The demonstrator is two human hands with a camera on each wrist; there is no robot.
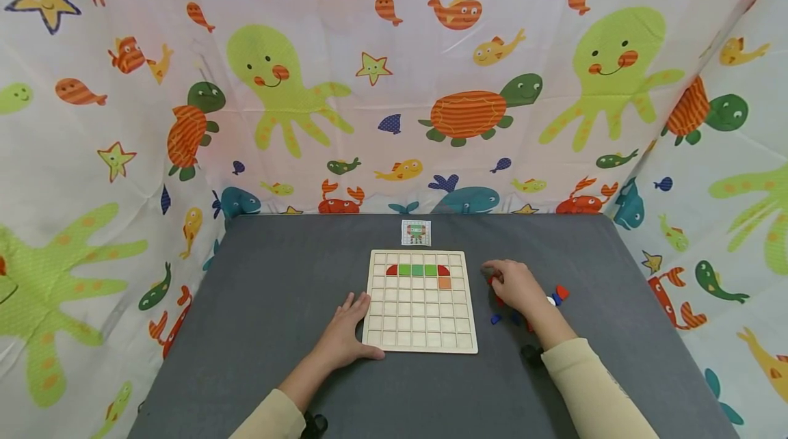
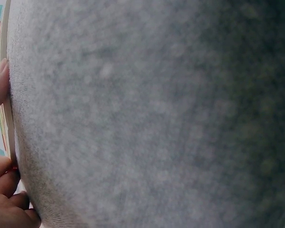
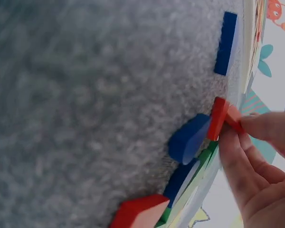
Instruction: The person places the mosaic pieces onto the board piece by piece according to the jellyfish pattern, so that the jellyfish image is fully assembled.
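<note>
A pale wooden grid board (image 1: 418,329) lies on the grey table. Its second row holds a red curved piece at each end and green squares (image 1: 417,269) between, with an orange square (image 1: 444,282) under the right end. My left hand (image 1: 347,333) rests at the board's lower left corner, fingers spread along the side and thumb at the front edge, also seen in the left wrist view. Right of the board, my right hand (image 1: 519,286) pinches a small red block (image 3: 234,118) between thumb and fingertips, beside another red block (image 3: 218,118).
Loose blue pieces (image 3: 189,137), red, green and white ones lie around and under my right hand. A small pattern card (image 1: 416,232) lies behind the board. A cloth printed with sea animals (image 1: 382,179) hangs behind and at both sides of the table.
</note>
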